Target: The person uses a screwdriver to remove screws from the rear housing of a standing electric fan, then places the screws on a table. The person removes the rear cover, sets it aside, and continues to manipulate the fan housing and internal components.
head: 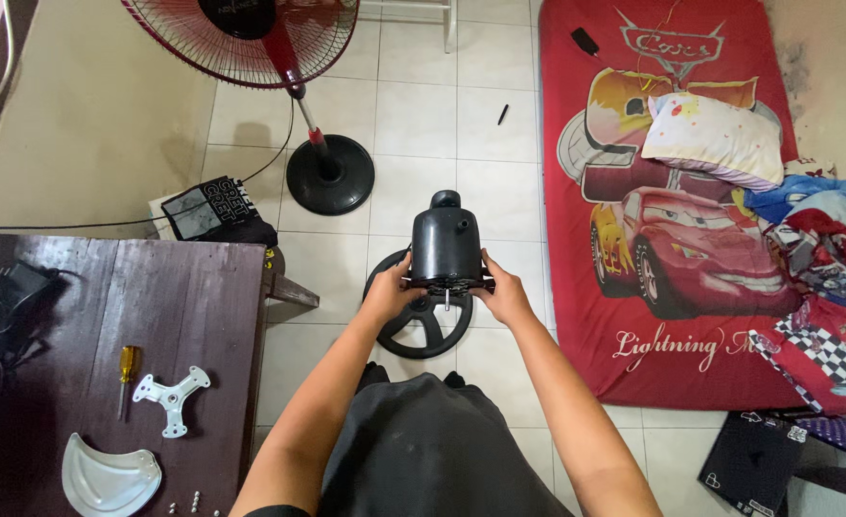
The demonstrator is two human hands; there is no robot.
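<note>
- A red mattress with a cartoon race-car print (672, 239) lay on the white tiled floor (423, 115) at the right, with a white pillow (710, 139) and crumpled bedding on it.
- A dark wooden bench (107, 316) stood at the left, well apart from both hands.
- A red standing fan with a round black base (330, 174) stood upright on the tiles beyond the bench.
- A black round fan base with spokes (425, 330) lay flat on the floor just below the hands.
- The black plastic fan motor housing (445, 239) was held above that base, between the two hands, its open end with a short metal shaft pointing toward the person.
- The left hand (389, 292) had its fingers wrapped on the housing's left edge; the right hand (506, 292) gripped the right edge the same way.
- On the bench lay a white crescent-shaped plastic cover (110, 476), a white three-armed bracket (171, 397) and a yellow-handled screwdriver (127, 375), with a few small screws (193, 500) near the front edge.
- Risk, as I judge it: both grips sat only on the narrow rim, so the housing could tip forward and drop onto the base or the tiles.
- The loose screws lay close to the bench's edge and could roll off if it were bumped.
</note>
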